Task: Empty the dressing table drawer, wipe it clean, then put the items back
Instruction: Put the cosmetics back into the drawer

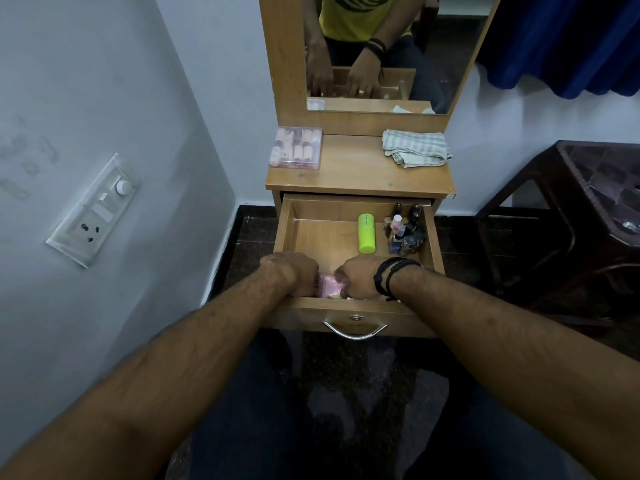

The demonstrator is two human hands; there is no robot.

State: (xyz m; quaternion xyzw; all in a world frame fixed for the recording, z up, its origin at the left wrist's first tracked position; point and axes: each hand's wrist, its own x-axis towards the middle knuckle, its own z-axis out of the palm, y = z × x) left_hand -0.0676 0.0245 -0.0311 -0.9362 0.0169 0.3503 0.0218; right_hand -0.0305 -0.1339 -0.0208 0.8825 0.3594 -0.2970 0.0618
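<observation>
Both hands reach into the front of the open drawer (287, 223), which stands pulled out below the dressing-table surface (360, 174). The left hand (292, 277) and right hand (360, 278) curl at either side of a pink packet (327, 284) at the drawer's 6 o'clock edge, grasping it between them. A lime-green tube (367, 233) lies toward 1 o'clock, with a cluster of small bottles (407, 230) in the 2 o'clock corner. On the surface, a clear pink box (296, 147) sits at 11 o'clock and a striped cloth (415, 148) at 1 o'clock.
</observation>
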